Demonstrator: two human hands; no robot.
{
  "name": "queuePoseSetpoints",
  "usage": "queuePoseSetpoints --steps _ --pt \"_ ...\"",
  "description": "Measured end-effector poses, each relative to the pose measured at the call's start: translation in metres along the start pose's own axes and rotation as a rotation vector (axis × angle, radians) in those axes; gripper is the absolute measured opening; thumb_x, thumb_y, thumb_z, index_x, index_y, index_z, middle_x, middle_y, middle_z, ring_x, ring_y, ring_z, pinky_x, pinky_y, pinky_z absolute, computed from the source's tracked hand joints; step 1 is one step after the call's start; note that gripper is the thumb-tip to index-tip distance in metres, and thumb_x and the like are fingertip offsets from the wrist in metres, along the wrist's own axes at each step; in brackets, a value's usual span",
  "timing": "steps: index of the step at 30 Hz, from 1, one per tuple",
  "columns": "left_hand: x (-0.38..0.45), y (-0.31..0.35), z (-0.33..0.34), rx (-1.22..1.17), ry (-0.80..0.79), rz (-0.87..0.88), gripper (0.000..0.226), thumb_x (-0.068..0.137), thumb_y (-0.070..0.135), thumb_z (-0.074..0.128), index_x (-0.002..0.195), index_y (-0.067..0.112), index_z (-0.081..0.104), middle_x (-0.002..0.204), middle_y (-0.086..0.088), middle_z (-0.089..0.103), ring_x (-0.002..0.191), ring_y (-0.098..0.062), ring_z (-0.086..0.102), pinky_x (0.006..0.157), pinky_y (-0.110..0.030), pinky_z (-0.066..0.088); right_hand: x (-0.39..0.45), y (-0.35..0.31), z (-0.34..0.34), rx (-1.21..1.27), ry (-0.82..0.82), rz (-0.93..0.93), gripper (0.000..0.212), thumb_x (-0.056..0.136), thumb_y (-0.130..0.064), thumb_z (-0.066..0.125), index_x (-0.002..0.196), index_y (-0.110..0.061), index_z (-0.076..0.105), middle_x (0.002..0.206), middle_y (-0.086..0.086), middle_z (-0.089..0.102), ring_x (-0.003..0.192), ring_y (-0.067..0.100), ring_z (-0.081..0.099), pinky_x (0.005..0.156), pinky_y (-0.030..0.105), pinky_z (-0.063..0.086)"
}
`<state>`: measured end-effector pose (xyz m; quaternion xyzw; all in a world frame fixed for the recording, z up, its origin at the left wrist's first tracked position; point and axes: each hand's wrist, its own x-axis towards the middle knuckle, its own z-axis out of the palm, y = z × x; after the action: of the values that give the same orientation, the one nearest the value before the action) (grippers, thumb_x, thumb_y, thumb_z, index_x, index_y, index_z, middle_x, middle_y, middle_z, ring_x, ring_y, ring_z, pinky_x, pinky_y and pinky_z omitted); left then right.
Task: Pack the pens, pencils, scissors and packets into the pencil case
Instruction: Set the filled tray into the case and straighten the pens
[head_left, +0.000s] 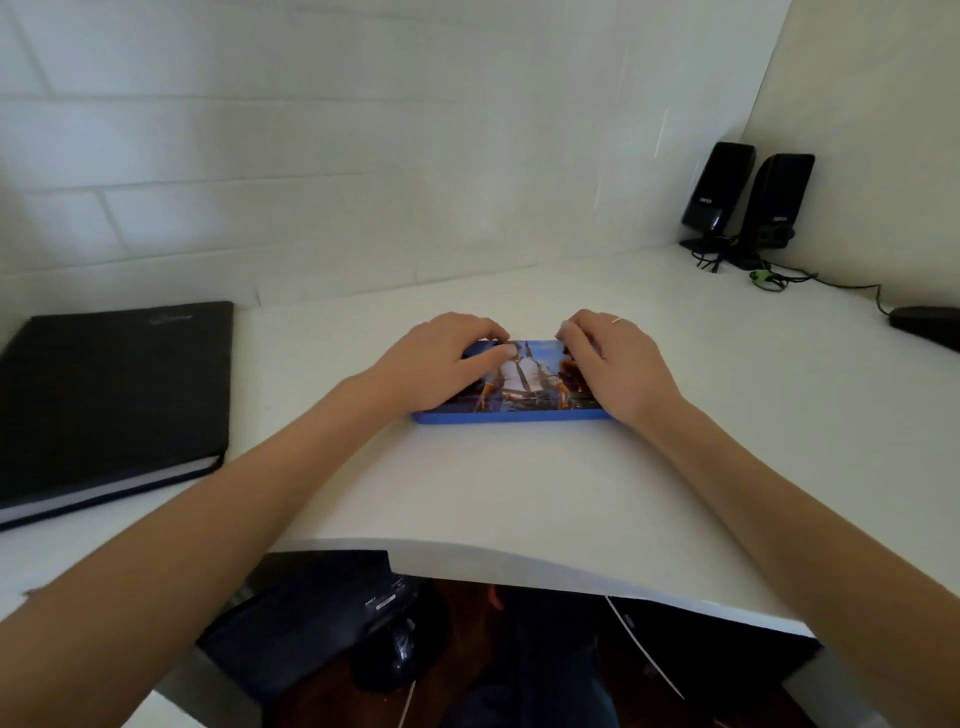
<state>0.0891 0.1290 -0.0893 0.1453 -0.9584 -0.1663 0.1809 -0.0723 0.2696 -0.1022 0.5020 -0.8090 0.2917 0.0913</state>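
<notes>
Head view: 2 bare hands rest on a flat, blue-edged rectangular pencil case with a printed picture lid, lying closed mid-desk on the white tabletop. The left hand and right hand curl fingers over its far edge, gripping it. The case's long axis runs left to right, lid facing up. No pens, pencils, scissors or packets show. Lifting that far edge evenly with both hands would likely open it best.

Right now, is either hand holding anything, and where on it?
Both hands are on the closed blue pencil case: left hand on its left end, right hand on its right end, fingers curled over the far edge. It lies flat on the desk.
</notes>
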Motion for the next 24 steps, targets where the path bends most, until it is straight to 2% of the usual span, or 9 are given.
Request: queuePoseSetpoints --steps 1,3,4,6,8,12,18,24 --pt "-0.005 0.004 0.001 0.041 -0.006 0.021 0.06 0.085 0.059 0.031 0.126 0.022 0.055 0.128 0.0 0.059 0.117 -0.019 0.051 0.097 -0.03 0.036 -0.005 -0.002 0.0 -0.041 -0.007 -0.003 0.043 0.092 -0.047 0.026 0.1 -0.021 0.059 0.095 0.004 0.066 0.093 0.027 0.058 0.079 0.039 0.045" --pt "-0.017 0.009 0.007 0.204 -0.042 0.081 0.076 0.08 0.068 0.026 0.139 0.021 0.042 0.143 -0.002 0.048 0.13 -0.021 0.043 0.106 -0.031 0.031 -0.018 -0.005 0.001 -0.131 -0.081 -0.007 0.043 0.094 -0.05 0.032 0.124 -0.027 0.053 0.126 0.002 0.06 0.121 0.025 0.049 0.092 0.039 0.042" --pt "-0.022 0.009 0.011 0.29 -0.061 0.099 0.085 0.076 0.072 0.023 0.144 0.021 0.033 0.15 -0.004 0.038 0.137 -0.021 0.035 0.112 -0.033 0.025 -0.025 -0.006 0.0 -0.164 -0.147 -0.02 0.05 0.093 -0.054 0.033 0.135 -0.03 0.044 0.143 -0.001 0.048 0.135 0.021 0.037 0.102 0.04 0.038" --pt "-0.031 0.01 0.015 0.364 -0.081 0.096 0.089 0.077 0.075 0.029 0.149 0.022 0.02 0.157 -0.003 0.023 0.145 -0.019 0.02 0.119 -0.035 0.013 -0.037 -0.008 -0.004 -0.226 -0.281 -0.072 0.069 0.086 -0.067 0.026 0.147 -0.035 0.024 0.158 -0.002 0.02 0.147 0.019 0.013 0.114 0.043 0.027" --pt "-0.035 0.011 0.017 0.366 -0.066 0.089 0.079 0.086 0.065 0.037 0.149 0.022 0.016 0.158 -0.003 0.018 0.146 -0.018 0.015 0.119 -0.034 0.009 -0.042 -0.009 -0.007 -0.306 -0.325 -0.128 0.076 0.081 -0.073 0.014 0.149 -0.038 0.012 0.161 0.003 0.008 0.148 0.022 0.005 0.116 0.045 0.02" --pt "-0.031 0.011 0.015 0.413 -0.044 0.027 0.073 0.091 0.058 0.036 0.149 0.017 0.018 0.157 -0.007 0.022 0.146 -0.022 0.017 0.119 -0.037 0.013 -0.036 -0.023 0.001 -0.328 -0.341 -0.132 0.057 0.095 -0.057 0.019 0.149 -0.039 0.009 0.161 -0.001 0.009 0.148 0.024 0.003 0.117 0.051 0.009" --pt "-0.032 -0.02 0.0 0.486 -0.057 -0.291 0.079 0.089 0.061 0.032 0.147 0.009 0.016 0.157 -0.012 0.017 0.146 -0.032 0.011 0.114 -0.058 0.012 0.009 -0.075 0.042 -0.278 -0.38 -0.205 0.051 0.098 -0.048 0.02 0.147 -0.043 0.008 0.161 -0.002 0.01 0.148 0.025 0.002 0.114 0.058 -0.001" --pt "-0.042 -0.09 -0.041 0.488 -0.07 -0.472 0.08 0.088 0.06 0.035 0.148 0.012 0.014 0.158 -0.013 0.014 0.146 -0.031 0.008 0.112 -0.06 0.008 0.059 -0.137 0.102 -0.208 -0.381 -0.283 0.049 0.1 -0.043 0.022 0.148 -0.042 0.012 0.16 0.0 0.012 0.148 0.022 0.003 0.114 0.057 -0.006"
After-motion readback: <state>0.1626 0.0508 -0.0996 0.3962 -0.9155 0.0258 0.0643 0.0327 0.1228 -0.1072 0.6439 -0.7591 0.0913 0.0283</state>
